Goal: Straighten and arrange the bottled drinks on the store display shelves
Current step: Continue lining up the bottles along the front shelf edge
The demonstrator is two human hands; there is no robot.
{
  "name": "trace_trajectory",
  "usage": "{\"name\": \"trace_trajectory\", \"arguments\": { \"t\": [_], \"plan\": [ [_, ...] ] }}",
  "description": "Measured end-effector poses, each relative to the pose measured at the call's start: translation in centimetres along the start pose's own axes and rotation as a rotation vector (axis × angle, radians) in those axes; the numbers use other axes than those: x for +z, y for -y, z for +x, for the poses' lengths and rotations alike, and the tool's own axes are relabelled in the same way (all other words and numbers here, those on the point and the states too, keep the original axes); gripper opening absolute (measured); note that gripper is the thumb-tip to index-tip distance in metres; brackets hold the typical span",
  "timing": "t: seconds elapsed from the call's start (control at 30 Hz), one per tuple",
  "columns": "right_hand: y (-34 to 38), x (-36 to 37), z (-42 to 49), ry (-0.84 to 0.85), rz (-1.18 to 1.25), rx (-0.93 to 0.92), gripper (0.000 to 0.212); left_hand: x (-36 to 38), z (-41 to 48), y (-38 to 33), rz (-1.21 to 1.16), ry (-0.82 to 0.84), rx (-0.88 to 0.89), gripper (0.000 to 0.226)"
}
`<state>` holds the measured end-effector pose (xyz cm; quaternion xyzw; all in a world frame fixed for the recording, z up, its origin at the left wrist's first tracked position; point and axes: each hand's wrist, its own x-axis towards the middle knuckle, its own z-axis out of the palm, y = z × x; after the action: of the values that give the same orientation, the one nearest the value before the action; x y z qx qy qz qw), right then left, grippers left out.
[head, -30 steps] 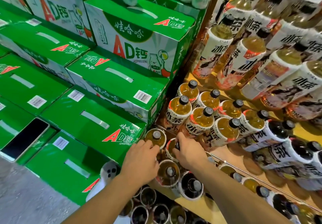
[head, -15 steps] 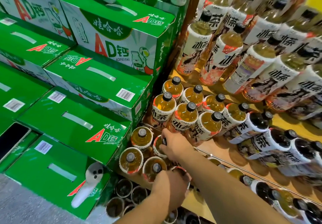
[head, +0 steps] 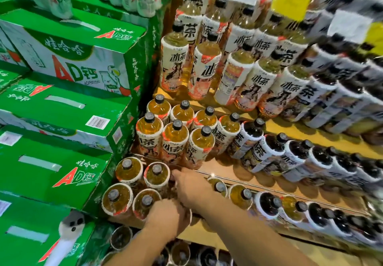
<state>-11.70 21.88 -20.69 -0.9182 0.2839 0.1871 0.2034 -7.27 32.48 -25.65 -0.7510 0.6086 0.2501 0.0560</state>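
Note:
Amber tea bottles with black caps and white labels fill the wooden shelves. Four of them (head: 156, 174) stand in a square at the left end of the lower shelf (head: 207, 232). Just right of that square, my left hand (head: 165, 214) is closed over the top of a front-row bottle, of which only a white rim shows. Behind it, my right hand (head: 192, 187) curls down over another bottle top, which it hides; its fingertips touch the neighbouring bottle. A tidy cluster of amber bottles (head: 176, 135) stands on the shelf above.
Stacked green AD cartons (head: 68, 58) wall off the left side. A white handheld device (head: 70, 224) lies on a low carton. Dark tea bottles (head: 255, 131) run to the right. A thin metal rail (head: 269, 191) edges the middle shelf. More bottles (head: 120, 236) sit below.
My left hand left the bottles at the shelf's left end and came down on a front-row bottle. My right hand shifted slightly right. The view tilted up.

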Motion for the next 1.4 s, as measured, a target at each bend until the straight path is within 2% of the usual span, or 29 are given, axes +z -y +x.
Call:
{"name": "trace_trajectory", "arguments": {
  "t": [0.1,0.17,0.33,0.47,0.63,0.73,0.83,0.97,1.13,1.3,1.4],
  "plan": [
    [-2.7,1.4,-4.4,-0.072,0.062,-0.009,0.027,-0.7,-1.1,-1.9,-0.006,-0.033,0.018,0.036],
    [-4.8,3.0,-7.0,-0.057,0.136,0.024,0.03,-1.0,-1.4,-3.4,-0.016,-0.06,0.0,0.047],
    [-9.3,6.0,-12.7,0.078,0.322,0.101,0.068,-1.7,-1.8,-8.3,-0.084,-0.061,0.041,0.039],
    [-12.2,7.2,-16.0,0.038,0.378,0.152,0.093,-1.6,-1.0,-13.1,-0.08,-0.035,0.075,0.038],
    [-16.9,7.9,-19.0,0.04,0.393,0.198,0.109,-1.1,0.0,-19.4,-0.023,-0.035,0.133,0.044],
    [-19.6,8.1,-21.3,0.026,0.352,0.237,0.105,-0.6,0.8,-22.5,-0.011,-0.032,0.176,0.034],
    [-22.3,8.9,-23.4,-0.035,0.304,0.25,0.102,0.0,1.9,-25.2,0.015,-0.023,0.218,0.04],
    [-24.9,9.5,-25.0,-0.057,0.36,0.248,0.096,0.6,2.9,-27.9,0.027,0.002,0.24,0.042],
    [-26.9,10.4,-25.9,-0.083,0.39,0.266,0.07,0.7,3.5,-29.7,-0.019,0.037,0.237,0.04],
    [-28.8,11.2,-26.0,-0.069,0.431,0.326,0.092,-0.7,5.4,-30.5,-0.109,-0.117,0.149,0.036],
    [-29.9,11.4,-26.1,-0.073,0.443,0.345,0.092,-1.7,8.5,-31.4,-0.053,-0.195,0.09,0.046]
  ]
}}
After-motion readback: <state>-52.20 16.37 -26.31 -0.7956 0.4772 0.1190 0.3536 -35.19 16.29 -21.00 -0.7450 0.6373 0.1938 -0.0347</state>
